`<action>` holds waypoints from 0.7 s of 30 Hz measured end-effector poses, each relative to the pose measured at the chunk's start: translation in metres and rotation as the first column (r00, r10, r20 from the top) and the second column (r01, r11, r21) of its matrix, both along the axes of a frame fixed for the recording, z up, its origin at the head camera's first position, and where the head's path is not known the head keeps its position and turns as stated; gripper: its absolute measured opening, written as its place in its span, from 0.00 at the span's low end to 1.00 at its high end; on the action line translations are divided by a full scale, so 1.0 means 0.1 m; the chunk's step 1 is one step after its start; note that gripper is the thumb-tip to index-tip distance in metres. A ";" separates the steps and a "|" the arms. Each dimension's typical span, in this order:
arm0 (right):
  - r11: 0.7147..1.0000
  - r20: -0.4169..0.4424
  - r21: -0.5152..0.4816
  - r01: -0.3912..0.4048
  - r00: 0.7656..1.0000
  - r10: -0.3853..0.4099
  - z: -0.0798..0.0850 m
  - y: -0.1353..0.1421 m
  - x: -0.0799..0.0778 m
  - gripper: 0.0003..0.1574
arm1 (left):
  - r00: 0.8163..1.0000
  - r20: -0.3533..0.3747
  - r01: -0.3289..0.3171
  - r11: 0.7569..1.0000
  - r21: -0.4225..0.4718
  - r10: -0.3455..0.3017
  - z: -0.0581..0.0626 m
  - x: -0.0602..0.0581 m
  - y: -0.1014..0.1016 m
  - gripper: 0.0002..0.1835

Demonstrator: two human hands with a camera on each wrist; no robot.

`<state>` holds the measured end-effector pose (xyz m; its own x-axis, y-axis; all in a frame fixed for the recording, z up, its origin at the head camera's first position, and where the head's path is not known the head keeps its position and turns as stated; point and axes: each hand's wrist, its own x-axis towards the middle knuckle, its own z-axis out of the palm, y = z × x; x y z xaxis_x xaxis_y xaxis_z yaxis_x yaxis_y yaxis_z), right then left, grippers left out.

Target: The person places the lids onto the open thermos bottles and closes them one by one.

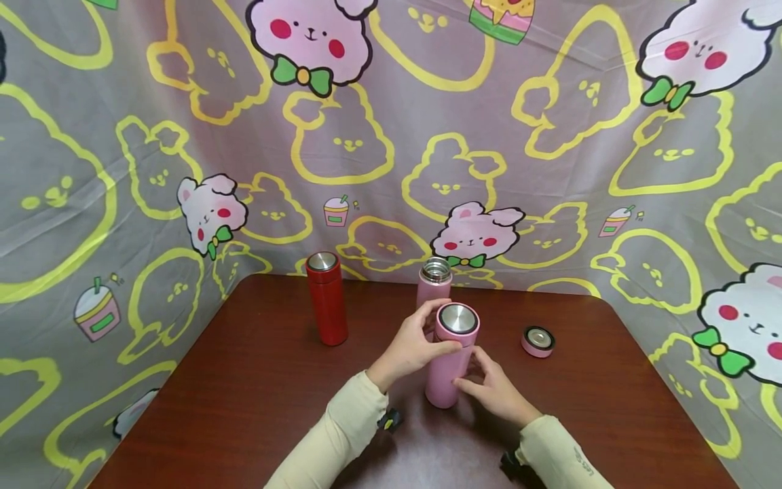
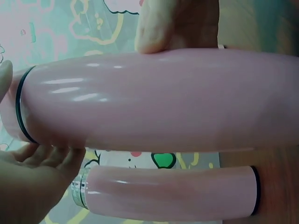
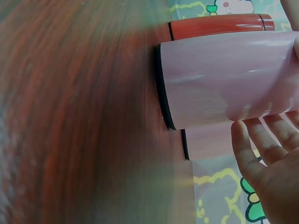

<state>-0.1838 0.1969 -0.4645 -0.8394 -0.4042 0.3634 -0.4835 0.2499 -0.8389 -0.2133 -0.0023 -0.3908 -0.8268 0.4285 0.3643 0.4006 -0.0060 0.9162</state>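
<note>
1. Landmark: the capped pink flask (image 1: 450, 363), near upright, held between both hands over the desk (image 1: 263, 407); whether its base touches the desk cannot be told
2. Left hand (image 1: 415, 346): at the top of the capped pink flask, grip pinching it around the seam below its steel-topped lid (image 1: 458, 323), thumb in front, fingers behind
3. Right hand (image 1: 496, 390): on the right side of the capped pink flask, grip curled against the body below the seam, thumb and fingertips in contact; firmness of hold cannot be judged
4. Behind the capped pink flask and apart from it: a lidless pink flask (image 1: 431, 293), upright, metal mouth exposed
5. To the right of the capped pink flask, well apart: a loose pink lid (image 1: 538, 341), flat on the desk
6. To the left of and behind the capped pink flask: a red flask (image 1: 330, 309), upright, lid on
7. Hazard, slippage: the wall looks glossy; if the right grip is slack while the left applies twist, the body may rotate or slide
8. Hazard, collision: a rearward push could topple the lidless pink flask; any liquid inside would spill, contents not visible
9. Hazard, drop: should the lid carry the weight while badly seated, the body may fall away
</note>
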 end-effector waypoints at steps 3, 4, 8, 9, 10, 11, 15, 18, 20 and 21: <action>1.000 0.006 0.003 0.011 1.000 -0.011 -0.08 0.02 -0.03 0.28 | 0.999 -0.022 -0.032 0.999 -0.015 0.031 -0.01 0.00 0.02 0.37; 1.000 0.018 0.002 0.016 1.000 -0.016 -0.11 0.03 -0.05 0.28 | 0.999 -0.026 -0.039 0.999 -0.015 0.038 -0.01 0.00 0.03 0.36; 1.000 0.065 -0.011 0.011 0.998 -0.010 -0.19 0.06 -0.10 0.29 | 0.999 -0.019 -0.044 0.999 -0.006 0.044 -0.01 -0.01 0.05 0.36; 1.000 0.065 -0.016 0.004 0.998 -0.003 -0.20 0.06 -0.10 0.29 | 0.999 -0.016 -0.036 0.999 0.003 0.036 -0.01 -0.02 0.05 0.36; 1.000 0.071 -0.019 0.001 0.998 0.000 -0.21 0.07 -0.11 0.30 | 1.000 -0.013 -0.028 1.000 0.010 0.028 -0.01 -0.02 0.05 0.36; 1.000 0.074 -0.020 0.000 0.997 0.002 -0.21 0.07 -0.11 0.30 | 1.000 -0.009 -0.019 1.000 0.014 0.019 -0.01 -0.03 0.05 0.36; 1.000 0.078 -0.014 0.005 0.997 -0.004 -0.21 0.07 -0.12 0.32 | 1.000 0.015 0.007 1.000 0.022 -0.007 0.00 -0.05 0.04 0.36; 1.000 0.086 -0.007 0.008 0.996 -0.007 -0.21 0.07 -0.12 0.32 | 0.999 0.037 0.020 1.000 0.016 -0.021 0.00 -0.07 0.02 0.35; 1.000 0.091 0.000 0.009 0.996 -0.009 -0.21 0.08 -0.12 0.32 | 0.998 0.042 0.038 0.999 0.015 -0.039 -0.01 -0.10 0.01 0.35; 1.000 0.095 0.001 0.009 0.995 -0.009 -0.21 0.08 -0.12 0.32 | 0.998 0.044 0.045 0.999 0.006 -0.045 -0.01 -0.11 0.00 0.35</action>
<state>-0.1961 0.2048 -0.4855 -0.8737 -0.3966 0.2817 -0.3995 0.2547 -0.8806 -0.2240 -0.0025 -0.3923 -0.8219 0.4641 0.3302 0.3589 -0.0280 0.9329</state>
